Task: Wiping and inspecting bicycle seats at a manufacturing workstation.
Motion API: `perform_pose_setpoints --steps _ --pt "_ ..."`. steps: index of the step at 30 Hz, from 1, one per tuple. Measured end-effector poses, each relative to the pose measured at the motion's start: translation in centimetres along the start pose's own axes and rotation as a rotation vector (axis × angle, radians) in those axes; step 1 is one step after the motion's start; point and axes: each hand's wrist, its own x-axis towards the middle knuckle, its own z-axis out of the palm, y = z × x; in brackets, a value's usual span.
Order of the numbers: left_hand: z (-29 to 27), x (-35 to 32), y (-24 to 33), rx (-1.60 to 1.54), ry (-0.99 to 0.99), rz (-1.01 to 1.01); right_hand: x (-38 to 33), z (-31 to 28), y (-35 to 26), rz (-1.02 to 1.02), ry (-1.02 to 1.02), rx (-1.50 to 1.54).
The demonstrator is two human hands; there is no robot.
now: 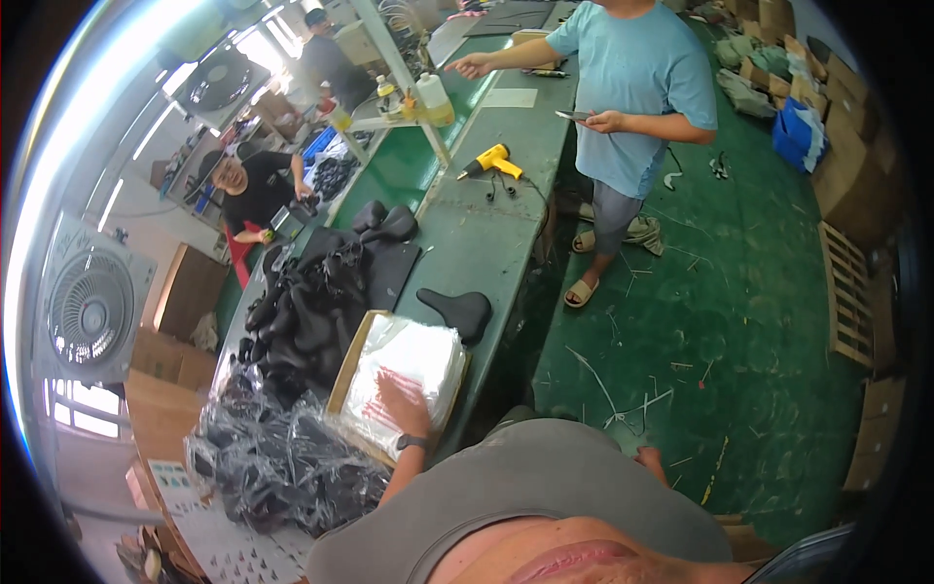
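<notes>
My left hand [403, 404], with a dark watch at the wrist, lies flat with fingers stretched on a stack of clear plastic bags [413, 346] with red print. The bags fill an open cardboard box [350, 368] on the green workbench [491, 229]. Just beyond the box sits a single black bicycle saddle [459, 311]. To the left, black saddles [311, 302] are heaped together, and nearer to me lie several wrapped in clear plastic [282, 457]. Low beside my body, my right hand [648, 456] shows only in part; its fingers are too hidden to read.
A yellow heat gun [489, 162] rests on the bench with its cord. Across the bench, a person in a light blue shirt [637, 83] holds a phone and points. Another person in black [258, 190] works at the left. Cardboard boxes [851, 146] line the right wall.
</notes>
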Motion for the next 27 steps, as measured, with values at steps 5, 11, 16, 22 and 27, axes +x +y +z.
perform_pose_setpoints --steps 5,11,16,22,27 --pt "5.8 5.4 9.6 -0.222 -0.38 0.386 -11.0 6.9 -5.2 -0.119 -0.073 -0.608" --pt "12.0 6.8 14.7 -0.308 -0.902 0.607 -11.6 6.4 -7.0 -0.28 0.129 0.135" --pt "19.3 5.4 15.7 0.078 -1.428 0.706 -11.6 3.4 -1.2 -0.166 0.185 0.291" --pt "21.4 -0.5 21.4 0.112 -1.424 0.765 -9.7 -4.2 10.8 -0.315 -0.12 0.087" --pt "22.8 -4.4 29.4 0.172 -1.514 0.794 -10.0 -5.6 13.0 0.22 0.174 0.408"
